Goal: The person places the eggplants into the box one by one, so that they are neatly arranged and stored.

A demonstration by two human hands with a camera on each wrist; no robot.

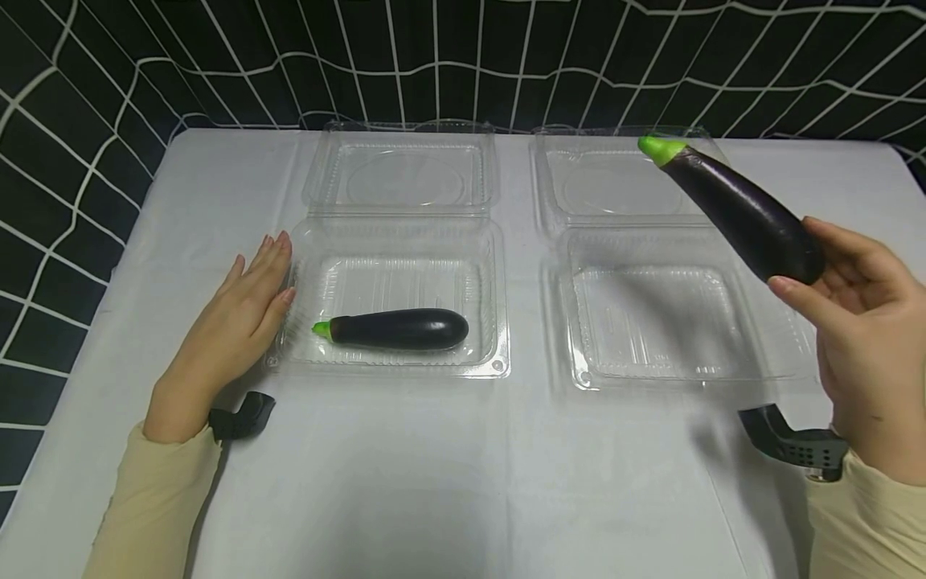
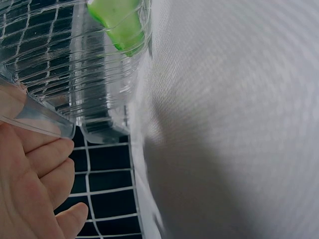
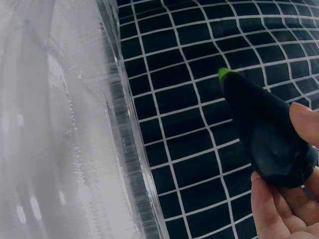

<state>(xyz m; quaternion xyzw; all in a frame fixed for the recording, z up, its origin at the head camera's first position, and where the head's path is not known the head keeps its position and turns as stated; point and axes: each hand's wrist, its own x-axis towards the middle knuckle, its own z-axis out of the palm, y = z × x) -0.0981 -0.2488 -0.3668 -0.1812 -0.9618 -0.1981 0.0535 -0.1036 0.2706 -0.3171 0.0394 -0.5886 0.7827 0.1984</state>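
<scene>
My right hand (image 1: 864, 301) grips a dark eggplant (image 1: 745, 211) by its thick end, thumb on one side and fingers on the other. The eggplant is held up over the right clear plastic container (image 1: 661, 322), its green stem pointing to the upper left. In the right wrist view the same eggplant (image 3: 266, 129) shows between thumb and fingers. A second eggplant (image 1: 401, 329) lies sideways in the left clear plastic container (image 1: 499, 322), stem to the left. My left hand (image 1: 239, 314) touches that container's left edge with fairly straight fingers.
Both containers have their lids (image 1: 405, 173) folded back towards the far table edge. A white cloth (image 1: 434, 474) covers the table. Dark fabric with a white grid (image 1: 434, 60) stands behind and at the left. Each wrist carries a black camera mount (image 1: 244, 416).
</scene>
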